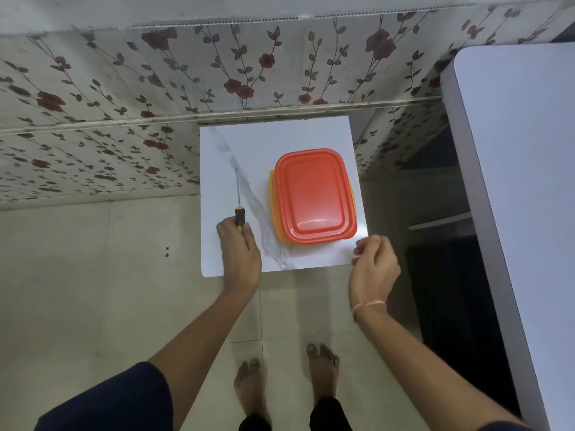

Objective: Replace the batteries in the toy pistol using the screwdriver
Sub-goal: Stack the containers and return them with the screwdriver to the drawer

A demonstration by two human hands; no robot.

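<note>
Fingers (245, 234) of left hand (239, 253) wrap screwdriver (238, 209); right hand (375, 259) loosely curled, empty.

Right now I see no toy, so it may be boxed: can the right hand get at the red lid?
Probably yes: the right hand hovers near the red lid, with nothing between.
</note>
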